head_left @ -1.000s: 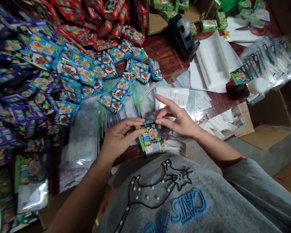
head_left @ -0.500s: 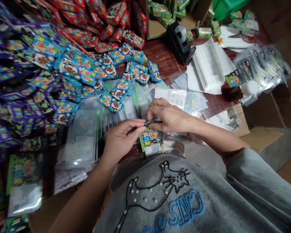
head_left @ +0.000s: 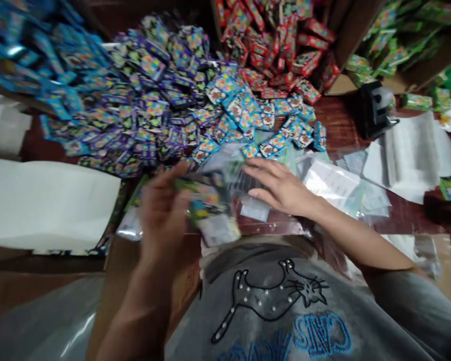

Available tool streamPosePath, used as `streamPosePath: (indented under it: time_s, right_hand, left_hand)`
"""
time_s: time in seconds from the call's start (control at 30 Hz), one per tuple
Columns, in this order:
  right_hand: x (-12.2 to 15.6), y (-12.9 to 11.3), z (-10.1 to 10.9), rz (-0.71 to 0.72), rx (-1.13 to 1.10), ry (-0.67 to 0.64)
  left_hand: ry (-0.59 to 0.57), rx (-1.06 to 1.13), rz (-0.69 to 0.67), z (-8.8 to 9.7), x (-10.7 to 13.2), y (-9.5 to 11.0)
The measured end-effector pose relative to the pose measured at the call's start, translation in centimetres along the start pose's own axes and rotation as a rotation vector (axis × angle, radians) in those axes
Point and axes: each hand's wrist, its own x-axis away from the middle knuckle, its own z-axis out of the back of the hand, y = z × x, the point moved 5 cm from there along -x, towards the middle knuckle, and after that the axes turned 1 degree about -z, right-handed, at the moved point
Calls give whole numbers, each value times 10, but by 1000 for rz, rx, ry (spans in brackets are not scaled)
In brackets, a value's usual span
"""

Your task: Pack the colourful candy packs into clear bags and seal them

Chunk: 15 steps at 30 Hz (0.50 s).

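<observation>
**Packet swings left, right hand lets go**

Since half a second ago the view has swung left and the right hand has let go of the packet. Motion blur smears the left hand (head_left: pixel 161 210), fingers clasped round the bagged green packet (head_left: pixel 210 213), its print unreadable. Right hand (head_left: pixel 281 188) lies flat, fingers spread, on clear bags (head_left: pixel 334 183) beside the blue boxes (head_left: pixel 248 118).

packet (head_left: pixel 210 213): glossy plastic, likely, blurred | table (head_left: pixel 338 125): dark polished wood | sheets (head_left: pixel 45 203): matt white paper
</observation>
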Motion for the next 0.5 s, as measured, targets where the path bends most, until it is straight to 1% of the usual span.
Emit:
streamPosePath:
  time_s: [0.03,0.07,0.1,0.13,0.17,0.2,0.27,0.33,0.37,0.43,0.5]
  right_hand:
    - [-13,-1,-20,43,60,-48]
    - [-25,-2,-41,88,133,-110]
    - [-35,-4,-62,138,208,-177]
    - [-43,-7,-82,195,279,-236]
    - [-48,-9,-98,251,341,-279]
    - [-52,-11,-110,304,388,-304]
    - [-52,-13,-122,401,435,-304]
    - [-47,-13,-120,478,410,-253]
    - [-43,-13,-116,505,386,-223]
    - [-39,-13,-103,531,350,-178]
    - [-43,-17,-85,507,348,-132]
  left_hand:
    - [153,-105,-30,38,-13,-2]
    - [238,-249,-8,71,-24,-8]
    - [204,-351,78,96,-36,-19]
    - [136,-425,135,114,-46,-31]
    - [83,-462,173,128,-55,-44]
    - [31,-487,198,138,-62,-55]
    - [-25,-521,190,146,-72,-74]
    - [-48,-566,153,145,-78,-83]
    - [-54,-591,131,143,-79,-84]
    - [-40,-642,67,133,-77,-75]
    - [4,-673,-38,115,-68,-55]
